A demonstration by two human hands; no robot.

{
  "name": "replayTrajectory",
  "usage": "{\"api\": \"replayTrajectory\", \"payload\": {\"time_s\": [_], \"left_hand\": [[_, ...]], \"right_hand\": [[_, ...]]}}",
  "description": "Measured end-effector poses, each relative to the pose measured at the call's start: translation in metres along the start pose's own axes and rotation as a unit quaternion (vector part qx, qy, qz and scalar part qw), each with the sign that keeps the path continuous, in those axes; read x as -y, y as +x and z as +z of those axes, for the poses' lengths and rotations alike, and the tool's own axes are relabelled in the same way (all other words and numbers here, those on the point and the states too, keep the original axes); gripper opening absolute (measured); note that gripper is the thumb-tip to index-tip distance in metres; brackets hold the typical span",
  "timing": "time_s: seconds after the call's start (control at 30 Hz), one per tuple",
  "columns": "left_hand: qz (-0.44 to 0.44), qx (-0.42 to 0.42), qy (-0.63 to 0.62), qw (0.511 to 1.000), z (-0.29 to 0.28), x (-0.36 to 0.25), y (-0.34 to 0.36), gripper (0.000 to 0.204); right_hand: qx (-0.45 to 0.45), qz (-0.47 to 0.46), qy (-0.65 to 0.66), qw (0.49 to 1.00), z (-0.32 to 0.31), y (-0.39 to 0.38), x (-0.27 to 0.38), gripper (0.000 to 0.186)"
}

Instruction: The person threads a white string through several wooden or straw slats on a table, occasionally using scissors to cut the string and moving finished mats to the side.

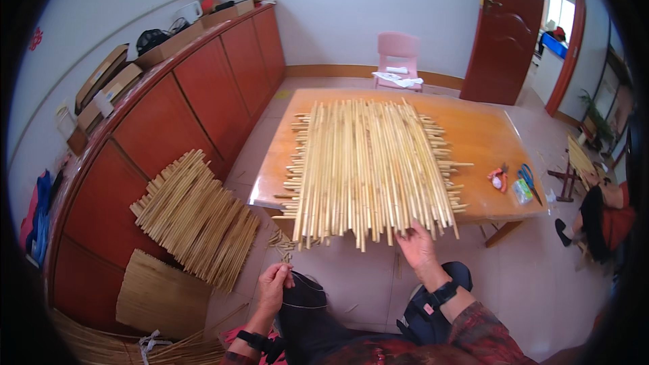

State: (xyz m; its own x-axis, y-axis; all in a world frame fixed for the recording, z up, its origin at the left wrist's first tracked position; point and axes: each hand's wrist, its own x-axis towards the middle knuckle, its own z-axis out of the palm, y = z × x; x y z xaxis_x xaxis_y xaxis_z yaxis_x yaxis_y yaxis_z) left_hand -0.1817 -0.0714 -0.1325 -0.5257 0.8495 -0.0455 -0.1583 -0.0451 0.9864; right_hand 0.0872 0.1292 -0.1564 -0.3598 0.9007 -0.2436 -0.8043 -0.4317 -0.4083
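Note:
A mat of straight, pale yellow reed stalks lies on the wooden table, its near ends jutting over the front edge. Beneath it, more stalks run crosswise and stick out at both sides. At the near edge, right of the middle, my right hand is closed on the stalk ends; some of its fingertips are hidden there. My left hand is held low over my left knee, its fingers pinched together. From it a thin pale string loops across my dark trouser leg.
Orange-handled pliers, blue-handled scissors and a small green-and-white packet lie at the table's right. Stalk mats lean against the red cabinet. A pink chair stands behind the table. Another person sits at far right.

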Motion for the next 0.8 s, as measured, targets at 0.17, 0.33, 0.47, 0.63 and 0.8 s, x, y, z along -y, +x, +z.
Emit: {"api": "replayTrajectory", "payload": {"time_s": [0.17,0.33,0.47,0.63,0.8], "left_hand": [[-0.003,0.015,-0.017,1.0,-0.001,0.004,0.004,0.016],[-0.021,-0.027,-0.078,0.996,0.004,0.004,0.009,0.014],[-0.037,-0.063,-0.16,0.984,0.005,-0.002,0.025,0.011],[-0.002,-0.147,-0.123,0.981,0.01,-0.012,0.046,0.006],[0.097,-0.176,0.023,0.979,-0.003,-0.032,0.042,0.011]], "right_hand": [[-0.025,-0.031,0.003,0.999,0.013,-0.008,-0.001,0.021],[-0.026,0.028,-0.001,0.999,0.017,-0.003,0.001,0.02],[-0.014,0.069,-0.045,0.997,0.017,0.003,0.014,0.018],[0.008,0.065,-0.095,0.993,0.023,-0.006,0.029,0.02],[0.031,0.03,-0.116,0.992,0.031,-0.039,0.075,0.025]]}}
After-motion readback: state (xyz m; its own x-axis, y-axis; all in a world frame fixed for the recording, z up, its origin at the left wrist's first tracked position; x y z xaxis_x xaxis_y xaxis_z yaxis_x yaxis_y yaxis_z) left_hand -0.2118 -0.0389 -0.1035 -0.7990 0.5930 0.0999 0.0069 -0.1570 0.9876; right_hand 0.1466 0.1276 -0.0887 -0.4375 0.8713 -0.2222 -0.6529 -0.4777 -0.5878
